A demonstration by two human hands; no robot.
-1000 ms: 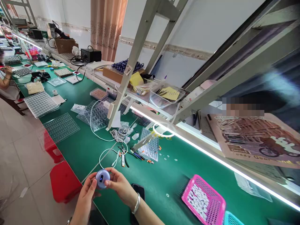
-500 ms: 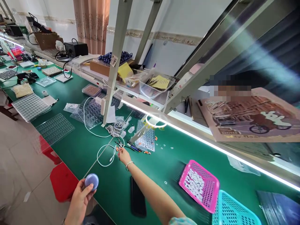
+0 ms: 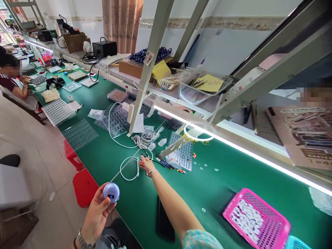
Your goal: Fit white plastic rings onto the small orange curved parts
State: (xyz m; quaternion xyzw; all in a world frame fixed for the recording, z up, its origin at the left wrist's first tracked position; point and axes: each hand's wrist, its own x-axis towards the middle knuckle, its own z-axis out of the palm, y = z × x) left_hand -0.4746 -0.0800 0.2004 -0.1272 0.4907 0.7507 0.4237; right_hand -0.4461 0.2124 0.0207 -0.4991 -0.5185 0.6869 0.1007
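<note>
My left hand (image 3: 97,212) is closed round a lilac, round earbud charging case (image 3: 111,192), held up in front of the table's near edge. A small dark display on the case shows lit marks. My right hand (image 3: 146,165) is stretched out over the green table, its fingers apart beside a looped white cable (image 3: 126,178). Whether a fingertip touches the cable, I cannot tell. Just beyond that hand lie several dark pens (image 3: 165,162). Under my right forearm a black phone (image 3: 164,221) is partly hidden.
A pink basket (image 3: 281,224) with white pieces stands at right, beside a turquoise basket (image 3: 298,243). A lit lamp bar (image 3: 249,153) and slanted posts cross above the table. Clear trays (image 3: 80,134) lie at left, near a red stool (image 3: 84,188). Another person sits far left.
The view has swung left, bringing a seated person into sight. The case has turned so its lit display shows. My right hand's fingers have spread beside the cable.
</note>
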